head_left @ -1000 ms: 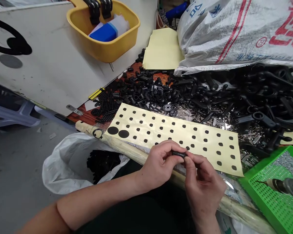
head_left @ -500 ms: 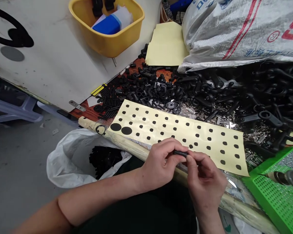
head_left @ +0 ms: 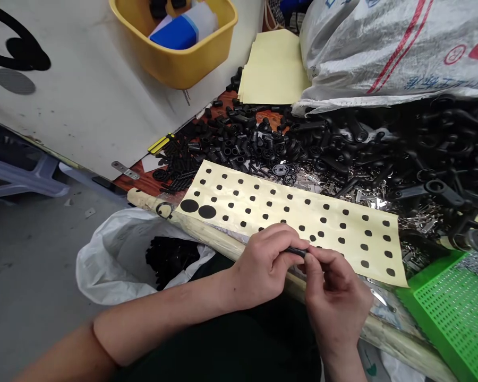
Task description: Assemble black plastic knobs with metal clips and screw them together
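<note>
Between my two hands is a small black cylindrical part [head_left: 297, 251], mostly covered by fingers. My left hand [head_left: 265, 260] grips its body between thumb and fingers. At its right end, my right hand [head_left: 336, 289] pinches with thumb and forefinger; whether a small piece sits in that pinch is hidden. Both hands are over the near edge of a pale yellow sheet [head_left: 298, 211] that carries rows of small black dots and two larger black discs [head_left: 206, 211]. Part of the sheet lies behind my fingers.
Heaped black plastic parts [head_left: 239, 140] and shiny metal clips [head_left: 358, 193] cover the table beyond the sheet. A green basket [head_left: 434, 302] stands right, a white bag [head_left: 103, 260] of black parts lower left. A yellow bin [head_left: 183, 66], yellow sheets [head_left: 274, 69] and a large woven sack [head_left: 342, 53] are behind.
Both hands stay together on the black part, with only a slight shift of the fingers. The tool tip over the green basket has moved up in view; the camera view has shifted slightly.
</note>
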The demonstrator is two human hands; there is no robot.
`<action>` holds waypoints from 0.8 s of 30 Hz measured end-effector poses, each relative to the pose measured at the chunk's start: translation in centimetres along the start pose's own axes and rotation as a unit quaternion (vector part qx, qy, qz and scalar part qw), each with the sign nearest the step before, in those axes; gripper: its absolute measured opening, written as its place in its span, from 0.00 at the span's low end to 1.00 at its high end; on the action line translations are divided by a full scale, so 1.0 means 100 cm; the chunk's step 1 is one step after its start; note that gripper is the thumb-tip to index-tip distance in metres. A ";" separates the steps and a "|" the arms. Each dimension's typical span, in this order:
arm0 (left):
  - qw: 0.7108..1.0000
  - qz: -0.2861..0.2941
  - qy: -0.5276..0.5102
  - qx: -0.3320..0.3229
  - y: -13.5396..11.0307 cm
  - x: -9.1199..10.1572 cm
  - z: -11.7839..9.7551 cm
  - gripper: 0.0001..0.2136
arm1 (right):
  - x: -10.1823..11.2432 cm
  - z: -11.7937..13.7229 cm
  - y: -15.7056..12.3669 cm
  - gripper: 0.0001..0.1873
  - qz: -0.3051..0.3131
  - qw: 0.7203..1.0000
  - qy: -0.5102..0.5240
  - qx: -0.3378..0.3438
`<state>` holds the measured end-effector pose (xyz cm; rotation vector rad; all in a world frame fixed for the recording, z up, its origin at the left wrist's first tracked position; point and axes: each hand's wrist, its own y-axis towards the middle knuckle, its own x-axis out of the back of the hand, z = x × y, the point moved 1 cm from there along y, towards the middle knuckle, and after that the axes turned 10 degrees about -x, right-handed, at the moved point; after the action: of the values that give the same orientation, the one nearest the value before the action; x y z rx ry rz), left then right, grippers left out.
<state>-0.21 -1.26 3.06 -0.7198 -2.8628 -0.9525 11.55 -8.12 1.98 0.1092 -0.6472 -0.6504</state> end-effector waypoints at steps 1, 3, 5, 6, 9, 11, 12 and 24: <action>1.000 -0.002 -0.013 0.016 0.000 0.000 0.000 0.09 | 0.000 0.002 0.000 0.03 -0.014 0.999 -0.023 0.027; 0.993 -0.008 -0.074 0.087 0.001 0.001 0.001 0.08 | 0.001 0.006 0.002 0.05 -0.040 0.993 -0.068 0.086; 0.968 -0.011 -0.172 0.182 0.003 0.002 0.003 0.06 | 0.002 0.008 0.004 0.06 -0.049 0.986 -0.091 0.132; 0.949 -0.011 -0.220 0.223 0.004 0.002 0.003 0.05 | 0.003 0.009 0.006 0.07 -0.047 0.983 -0.095 0.151; 0.903 -0.015 -0.309 0.298 0.008 0.004 0.006 0.06 | 0.003 0.009 0.009 0.11 -0.035 0.974 -0.099 0.201; 0.887 -0.018 -0.327 0.327 0.009 0.006 0.007 0.07 | 0.003 0.007 0.011 0.14 -0.026 0.969 -0.094 0.229; 0.880 -0.020 -0.332 0.340 0.009 0.006 0.008 0.07 | 0.003 0.006 0.011 0.15 -0.021 0.967 -0.086 0.237; 0.909 -0.059 -0.288 0.295 0.004 0.002 0.005 0.07 | 0.002 -0.008 0.009 0.04 0.136 0.938 0.241 -0.209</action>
<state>-0.21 -0.64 2.92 -0.8620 -3.4268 0.2123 12.64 -7.55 1.67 -0.2105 -0.0374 -0.4556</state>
